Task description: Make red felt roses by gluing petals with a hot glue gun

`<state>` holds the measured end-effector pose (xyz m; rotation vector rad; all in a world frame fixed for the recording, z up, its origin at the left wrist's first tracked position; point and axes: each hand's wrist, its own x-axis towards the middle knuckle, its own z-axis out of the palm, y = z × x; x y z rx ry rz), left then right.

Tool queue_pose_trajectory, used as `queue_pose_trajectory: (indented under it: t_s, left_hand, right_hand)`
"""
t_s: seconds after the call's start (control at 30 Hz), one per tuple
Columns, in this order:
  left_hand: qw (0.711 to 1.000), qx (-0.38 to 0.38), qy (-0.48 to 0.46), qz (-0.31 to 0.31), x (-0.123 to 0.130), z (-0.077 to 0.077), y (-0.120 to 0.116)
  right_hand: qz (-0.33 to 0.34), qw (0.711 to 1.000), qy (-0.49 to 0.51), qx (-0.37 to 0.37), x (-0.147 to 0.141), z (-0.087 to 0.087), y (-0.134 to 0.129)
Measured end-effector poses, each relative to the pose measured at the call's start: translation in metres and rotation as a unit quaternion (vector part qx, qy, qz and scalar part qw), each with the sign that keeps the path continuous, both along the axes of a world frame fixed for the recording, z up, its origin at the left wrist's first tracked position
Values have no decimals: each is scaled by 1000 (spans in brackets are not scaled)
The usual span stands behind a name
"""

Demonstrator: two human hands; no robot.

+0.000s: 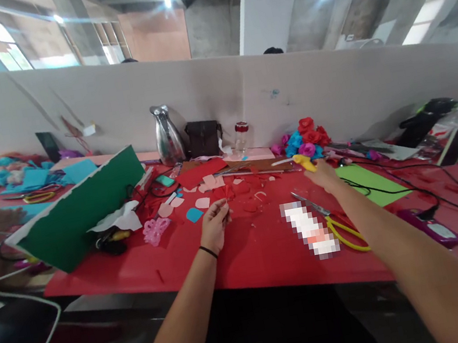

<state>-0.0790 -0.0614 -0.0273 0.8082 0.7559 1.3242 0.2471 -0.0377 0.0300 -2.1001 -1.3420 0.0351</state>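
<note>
Two hands, both occupied

The left hand [217, 222] pinches a thin red piece [226, 194] at its nearly closed fingertips. The right hand [322, 176] curls round a yellow plastic glue gun [305, 163]; yellow-handled metal scissors [326, 216] lie nearer the body.

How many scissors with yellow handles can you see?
2. One pair lies right of the middle on the red table; the other pair is at the far left, by the blue paper. More may be hidden.
</note>
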Motion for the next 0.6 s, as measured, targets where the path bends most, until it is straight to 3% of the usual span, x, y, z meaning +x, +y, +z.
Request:
queue_pose_trajectory:
  t_s: [0.1, 0.17, 0.27, 0.5, 0.6]
  left_hand:
    - [1000, 3, -8, -2, -1, 0, -1]
    - [1000, -1, -18, -3, -1, 1, -2]
    - [999, -14, -33, -5, -2, 1, -3]
    - [999, -7, -32, -2, -3, -2, -3]
    - [1000, 9, -15, 0, -2, -4, -3]
  right_hand:
    - [29, 995, 66, 64, -12, 19, -14]
    - [103, 964, 203, 137, -28, 29, -28]
    - [196, 918, 313, 147, -60, 35, -54]
    - [303, 923, 236, -1, -120, 16, -94]
    - [297, 941, 159, -27, -129, 7, -98]
